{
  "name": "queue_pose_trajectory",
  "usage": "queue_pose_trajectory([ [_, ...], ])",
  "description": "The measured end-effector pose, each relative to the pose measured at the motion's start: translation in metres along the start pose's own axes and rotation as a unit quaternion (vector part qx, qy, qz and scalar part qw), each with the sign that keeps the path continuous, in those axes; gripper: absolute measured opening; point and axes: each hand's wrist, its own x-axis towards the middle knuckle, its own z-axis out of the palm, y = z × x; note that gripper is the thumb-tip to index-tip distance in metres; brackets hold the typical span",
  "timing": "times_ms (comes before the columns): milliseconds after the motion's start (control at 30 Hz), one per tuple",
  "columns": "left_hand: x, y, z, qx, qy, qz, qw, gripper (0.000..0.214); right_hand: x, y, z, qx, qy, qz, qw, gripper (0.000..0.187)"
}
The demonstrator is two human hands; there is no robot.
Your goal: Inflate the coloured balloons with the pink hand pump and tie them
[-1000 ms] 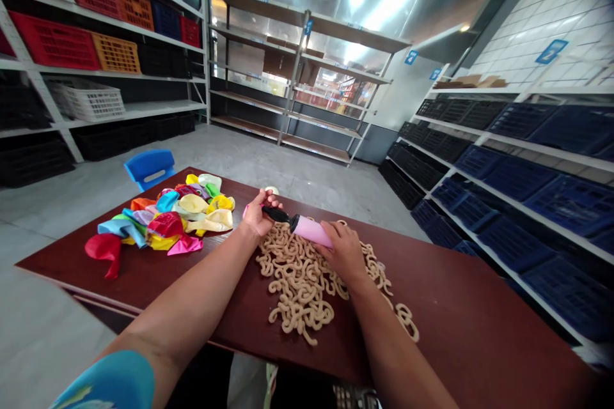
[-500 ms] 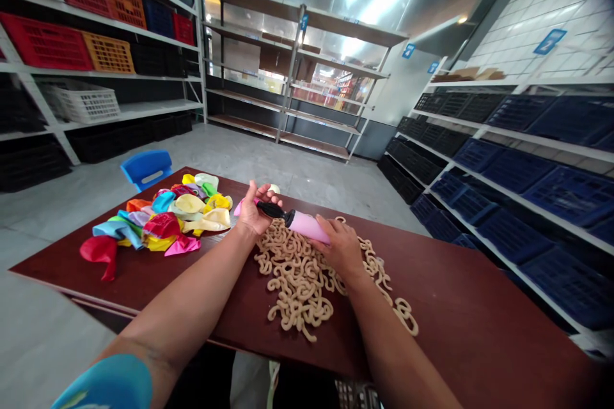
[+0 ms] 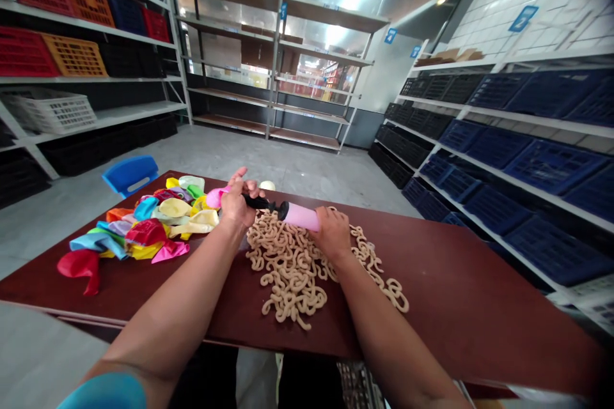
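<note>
My right hand (image 3: 332, 233) is wrapped round the pink barrel of a small balloon pump (image 3: 300, 215), held level above the table. My left hand (image 3: 238, 200) is pinched at the pump's black nozzle (image 3: 261, 204), holding a pink balloon (image 3: 214, 197) on it; the balloon has swelled a little. Under both hands lies a tangle of beige curly pieces (image 3: 292, 268). A heap of limp balloons in several colours (image 3: 139, 227) is spread to the left of my left hand.
The dark red table (image 3: 455, 307) carries everything. A blue chair back (image 3: 129, 174) stands behind its left end. Shelving with red, orange and white crates lines the left wall, blue crates (image 3: 518, 153) the right, and bare racks (image 3: 278, 77) the back.
The pink balloon at the nozzle has grown from flat to slightly puffed. My left hand's fingers have closed on it. The camera has tilted, so everything sits a little higher and leftward.
</note>
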Motion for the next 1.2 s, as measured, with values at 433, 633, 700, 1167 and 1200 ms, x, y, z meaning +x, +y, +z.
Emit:
queue_pose_trajectory([
  [433, 0.017, 0.029, -0.006, 0.007, 0.077, 0.050, 0.996, 0.016, -0.001, 0.028, 0.003, 0.008, -0.056, 0.057, 0.997, 0.031],
  [633, 0.020, 0.024, -0.012, 0.002, 0.070, 0.051, 0.996, 0.018, -0.005, 0.038, 0.012, 0.004, -0.060, 0.054, 0.997, 0.033],
  [700, 0.019, 0.019, -0.014, -0.003, 0.064, 0.051, 0.997, 0.020, -0.006, 0.035, 0.012, -0.004, -0.058, 0.042, 0.997, 0.033],
  [1167, -0.007, -0.018, -0.005, 0.017, -0.006, -0.050, 0.999, 0.010, -0.004, -0.004, -0.003, 0.023, -0.020, -0.026, 0.999, 0.020],
  [1200, -0.007, -0.018, -0.005, 0.018, -0.005, -0.050, 0.999, 0.010, -0.004, -0.005, -0.003, 0.025, -0.019, -0.027, 0.999, 0.020],
])
